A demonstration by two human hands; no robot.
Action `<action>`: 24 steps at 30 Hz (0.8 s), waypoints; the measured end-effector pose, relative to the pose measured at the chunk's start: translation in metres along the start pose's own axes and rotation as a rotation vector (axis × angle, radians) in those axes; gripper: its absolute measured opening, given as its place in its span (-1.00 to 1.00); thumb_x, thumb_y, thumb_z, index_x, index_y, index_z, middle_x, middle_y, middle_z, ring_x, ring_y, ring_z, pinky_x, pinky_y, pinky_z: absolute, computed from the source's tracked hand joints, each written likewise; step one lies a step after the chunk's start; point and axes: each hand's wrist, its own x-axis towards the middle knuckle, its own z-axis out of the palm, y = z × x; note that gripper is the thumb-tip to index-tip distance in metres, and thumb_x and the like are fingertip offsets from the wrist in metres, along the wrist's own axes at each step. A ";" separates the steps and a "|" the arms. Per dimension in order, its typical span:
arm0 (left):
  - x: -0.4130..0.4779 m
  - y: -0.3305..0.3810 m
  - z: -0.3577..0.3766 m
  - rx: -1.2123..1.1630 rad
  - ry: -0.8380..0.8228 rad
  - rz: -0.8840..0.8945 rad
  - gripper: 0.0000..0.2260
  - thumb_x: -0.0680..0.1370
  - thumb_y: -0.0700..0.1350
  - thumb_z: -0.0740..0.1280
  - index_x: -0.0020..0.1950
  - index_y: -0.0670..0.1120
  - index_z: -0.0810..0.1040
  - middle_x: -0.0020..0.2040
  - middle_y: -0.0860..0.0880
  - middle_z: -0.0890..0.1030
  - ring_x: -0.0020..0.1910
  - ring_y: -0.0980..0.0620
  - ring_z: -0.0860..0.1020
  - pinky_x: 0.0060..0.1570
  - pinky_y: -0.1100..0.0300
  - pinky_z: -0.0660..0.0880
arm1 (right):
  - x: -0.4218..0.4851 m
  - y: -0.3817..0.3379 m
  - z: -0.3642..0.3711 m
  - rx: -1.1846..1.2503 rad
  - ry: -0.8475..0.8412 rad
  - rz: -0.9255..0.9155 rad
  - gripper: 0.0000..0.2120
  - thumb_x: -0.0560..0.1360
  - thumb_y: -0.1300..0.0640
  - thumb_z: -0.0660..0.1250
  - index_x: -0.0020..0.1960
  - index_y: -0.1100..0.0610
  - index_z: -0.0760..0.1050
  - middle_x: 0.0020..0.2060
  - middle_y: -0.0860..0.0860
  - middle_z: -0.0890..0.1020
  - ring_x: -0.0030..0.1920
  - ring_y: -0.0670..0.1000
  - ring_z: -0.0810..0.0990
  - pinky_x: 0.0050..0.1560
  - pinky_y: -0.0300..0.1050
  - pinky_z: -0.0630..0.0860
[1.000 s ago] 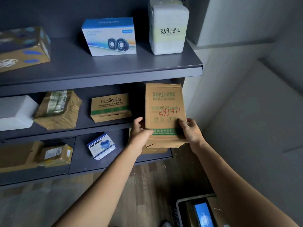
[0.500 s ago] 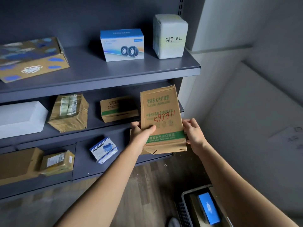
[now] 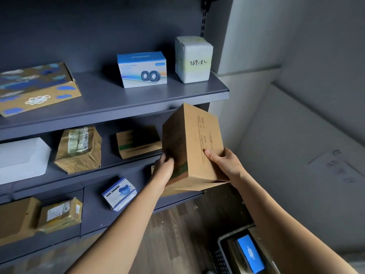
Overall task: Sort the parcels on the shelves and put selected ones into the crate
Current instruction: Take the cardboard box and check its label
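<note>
Left hand (image 3: 164, 171) and right hand (image 3: 225, 165) clasp the box (image 3: 197, 139), long axis near upright; crate (image 3: 233, 233) lies low right, probably nearer the right hand.

Left grip (image 3: 164, 168) and right grip (image 3: 225, 165) curled, raised ahead (right thumb extended).

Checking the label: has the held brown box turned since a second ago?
Yes. The brown box has turned against the top shelf: its green-striped front now faces left, and a plain printed side faces the camera.
</note>
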 end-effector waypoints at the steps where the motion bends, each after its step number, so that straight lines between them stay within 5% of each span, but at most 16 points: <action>1: -0.002 0.003 0.002 -0.002 0.000 -0.013 -0.56 0.67 0.02 0.09 0.54 0.00 0.19 0.48 -0.08 0.32 0.41 -0.12 0.34 0.33 0.05 0.28 | -0.002 -0.002 0.000 0.004 0.013 -0.001 -0.06 0.05 -0.41 0.53 0.26 0.10 0.46 0.16 0.00 0.62 0.12 0.01 0.61 0.22 0.03 0.55; 7: -0.005 0.016 0.012 0.017 -0.059 -0.064 -0.36 0.56 0.37 -0.03 0.53 0.05 0.23 0.51 -0.09 0.30 0.45 -0.09 0.30 0.39 -0.02 0.20 | -0.005 -0.010 -0.001 -0.095 0.091 -0.094 -0.37 0.35 -0.09 0.55 0.27 0.17 0.40 0.12 0.01 0.57 0.11 0.00 0.55 0.08 -0.16 0.47; 12: -0.005 0.022 0.018 0.003 -0.044 0.014 -0.41 0.51 0.41 0.09 0.34 0.03 0.44 0.27 -0.03 0.54 0.14 -0.03 0.49 0.16 0.08 0.39 | -0.002 -0.019 0.004 -0.178 0.144 -0.134 -0.40 0.43 -0.07 0.49 0.32 0.19 0.37 0.14 0.02 0.55 0.09 0.00 0.51 0.06 -0.14 0.43; 15: -0.002 0.020 0.017 -0.024 0.006 0.053 -0.49 0.44 0.28 0.37 0.25 -0.01 0.52 0.17 0.00 0.60 0.12 -0.04 0.56 0.19 0.02 0.50 | -0.004 -0.026 0.006 -0.227 0.160 -0.183 -0.53 0.55 -0.03 0.36 0.35 0.18 0.37 0.11 -0.03 0.51 0.07 -0.02 0.49 0.02 -0.20 0.37; 19: 0.004 0.020 0.009 -0.120 0.033 0.003 -0.49 0.39 0.28 0.38 0.21 0.00 0.55 0.12 -0.05 0.63 0.10 -0.14 0.59 0.17 -0.13 0.52 | -0.006 -0.031 -0.001 -0.143 0.112 -0.181 -0.67 0.67 0.00 0.08 0.30 0.12 0.48 0.11 -0.03 0.56 0.10 0.01 0.52 0.08 -0.07 0.47; 21: 0.009 0.017 0.006 -0.143 0.027 -0.035 -0.41 0.33 0.33 0.38 0.23 0.00 0.54 0.13 -0.07 0.63 0.11 -0.16 0.58 0.19 -0.14 0.51 | -0.005 -0.026 -0.006 -0.054 0.088 -0.153 -0.71 0.66 0.06 0.10 0.20 0.07 0.55 0.12 0.00 0.62 0.13 0.06 0.58 0.19 0.09 0.53; 24: 0.009 0.013 0.003 -0.197 -0.046 -0.099 -0.44 0.34 0.36 0.37 0.18 0.03 0.57 0.09 -0.08 0.66 0.07 -0.14 0.61 0.11 -0.04 0.55 | -0.004 -0.020 -0.014 -0.127 0.080 -0.163 -0.75 0.61 0.08 0.25 0.24 0.13 0.51 0.17 0.06 0.61 0.14 0.05 0.59 0.18 -0.06 0.52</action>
